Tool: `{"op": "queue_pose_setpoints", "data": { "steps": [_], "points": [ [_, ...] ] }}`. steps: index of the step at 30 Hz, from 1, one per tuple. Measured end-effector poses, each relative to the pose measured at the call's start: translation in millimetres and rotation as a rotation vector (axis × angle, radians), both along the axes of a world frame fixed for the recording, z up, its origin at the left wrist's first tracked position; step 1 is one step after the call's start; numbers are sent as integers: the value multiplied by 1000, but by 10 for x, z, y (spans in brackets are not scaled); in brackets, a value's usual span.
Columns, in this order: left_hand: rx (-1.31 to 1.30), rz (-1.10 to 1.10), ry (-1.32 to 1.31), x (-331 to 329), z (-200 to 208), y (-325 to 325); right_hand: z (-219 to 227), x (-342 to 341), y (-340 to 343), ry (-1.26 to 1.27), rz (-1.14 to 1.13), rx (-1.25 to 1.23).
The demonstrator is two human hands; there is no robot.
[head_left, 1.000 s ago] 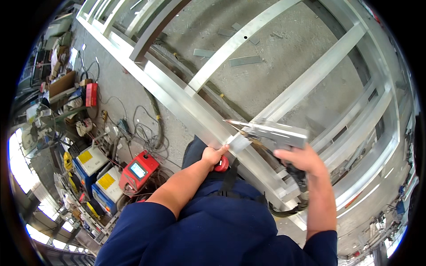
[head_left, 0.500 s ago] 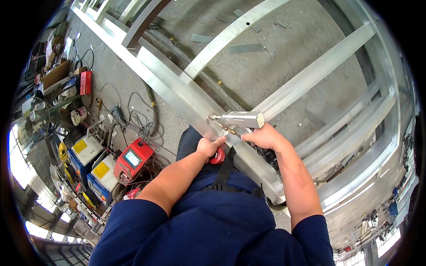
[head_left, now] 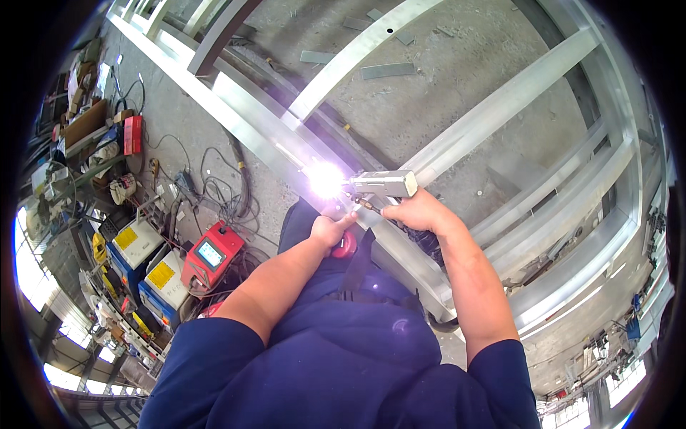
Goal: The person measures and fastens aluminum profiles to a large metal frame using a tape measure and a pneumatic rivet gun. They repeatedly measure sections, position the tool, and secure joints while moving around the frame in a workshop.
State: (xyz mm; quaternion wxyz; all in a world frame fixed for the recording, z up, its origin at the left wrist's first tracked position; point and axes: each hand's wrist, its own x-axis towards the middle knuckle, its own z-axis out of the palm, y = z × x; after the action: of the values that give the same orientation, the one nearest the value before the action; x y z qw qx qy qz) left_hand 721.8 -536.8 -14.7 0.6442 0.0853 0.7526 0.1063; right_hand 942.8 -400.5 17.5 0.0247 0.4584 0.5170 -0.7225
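My right hand [head_left: 420, 209] is wrapped round the grip of a silver handheld welding gun [head_left: 386, 184], whose tip points left onto a silvery metal beam [head_left: 261, 149]. A white-violet glare [head_left: 326, 180] burns at the tip and hides the spot beneath it. Just below the glare, my left hand [head_left: 331, 231] holds the near edge of the beam, thumb stretched along it toward the gun. Its other fingers are mostly hidden. A round red object [head_left: 344, 245] sits by my waist beside that hand. A black strap [head_left: 357, 264] hangs over my dark blue clothes.
The beam belongs to a large frame with a curved bar [head_left: 357, 61] and a crossbar [head_left: 514, 104]. On the left stand a red machine with a screen [head_left: 213, 255], blue-and-white units [head_left: 164, 279] and tangled cables [head_left: 227, 200]. Flat metal strips [head_left: 388, 71] lie on the concrete floor.
The bright glare has flared up at the gun's tip, casting violet light over the beam and my clothes. The view has shifted slightly; both hands keep nearly the same places on gun and beam.
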Motion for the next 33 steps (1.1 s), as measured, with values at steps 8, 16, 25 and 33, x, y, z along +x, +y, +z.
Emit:
{"op": "queue_pose_setpoints", "data": {
  "steps": [8, 16, 25, 33],
  "points": [
    [6, 32, 18, -9, -35, -8, 352, 146, 60, 35, -205, -228],
    [-94, -81, 64, -35, -25, 11, 1001, 1088, -517, 343, -690, -282],
    [-79, -76, 75, 8, 49, -127, 1546, 1360, -2589, -151, -1084, 122],
    [-211, -204, -231, -329, 22, -68, 1793, 1600, -3883, -285, -1375, 185]
  ]
}}
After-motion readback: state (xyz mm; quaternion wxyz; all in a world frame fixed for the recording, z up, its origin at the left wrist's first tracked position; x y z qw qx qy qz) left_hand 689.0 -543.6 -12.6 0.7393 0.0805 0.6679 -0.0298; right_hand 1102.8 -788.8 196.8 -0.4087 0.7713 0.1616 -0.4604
